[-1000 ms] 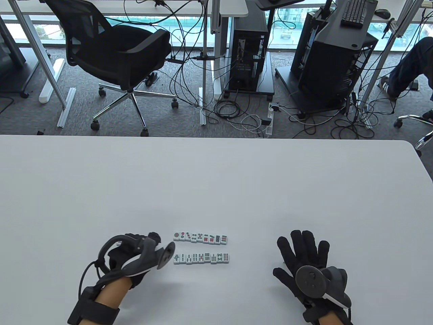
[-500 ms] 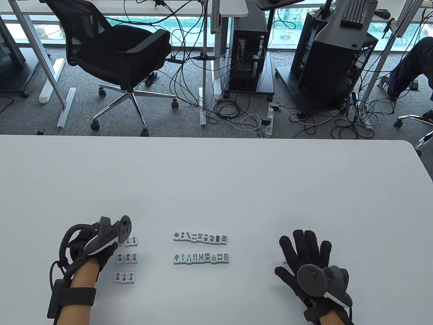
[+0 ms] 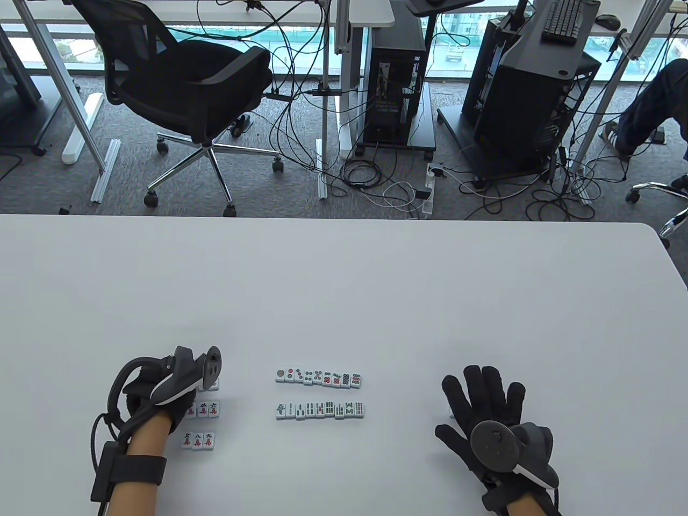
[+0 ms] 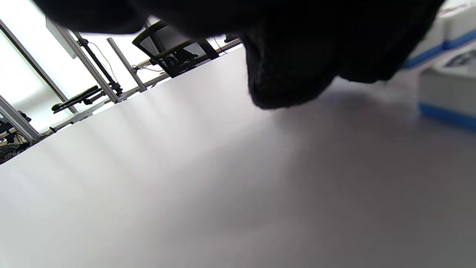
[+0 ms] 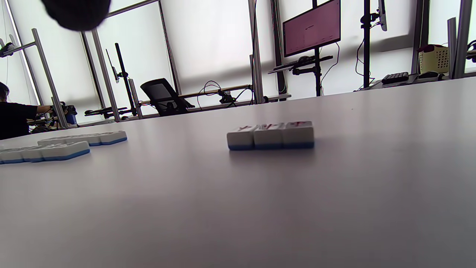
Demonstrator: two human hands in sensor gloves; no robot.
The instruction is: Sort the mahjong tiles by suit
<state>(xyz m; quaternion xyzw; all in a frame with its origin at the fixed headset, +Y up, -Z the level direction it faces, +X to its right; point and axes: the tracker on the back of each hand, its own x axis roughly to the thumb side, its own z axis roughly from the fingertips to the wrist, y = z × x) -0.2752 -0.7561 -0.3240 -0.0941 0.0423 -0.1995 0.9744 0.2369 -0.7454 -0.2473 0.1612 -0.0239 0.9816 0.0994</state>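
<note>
A row of dot tiles [image 3: 318, 378] and a row of bamboo tiles [image 3: 321, 410] lie side by side at the table's middle front. Character tiles with red marks sit to the left in short rows [image 3: 202, 410], [image 3: 198, 441]. My left hand [image 3: 177, 403] covers most of their top row; its tracker hides the fingers. In the left wrist view the glove [image 4: 290, 74] hangs low over the table beside blue-backed tiles [image 4: 446, 89]. My right hand [image 3: 484, 400] lies flat with fingers spread. Three tiles [image 5: 270, 136] sit beneath it, with one edge [image 3: 450, 413] peeking out.
The white table [image 3: 344, 290] stretches wide beyond the tiles. Behind its far edge are an office chair [image 3: 183, 91], computer towers [image 3: 395, 86] and floor cables. A person's leg [image 3: 650, 107] shows at the far right.
My left hand left the centre rows and swung left, uncovering the character tiles, then edged right over their top row. The right hand stayed almost still.
</note>
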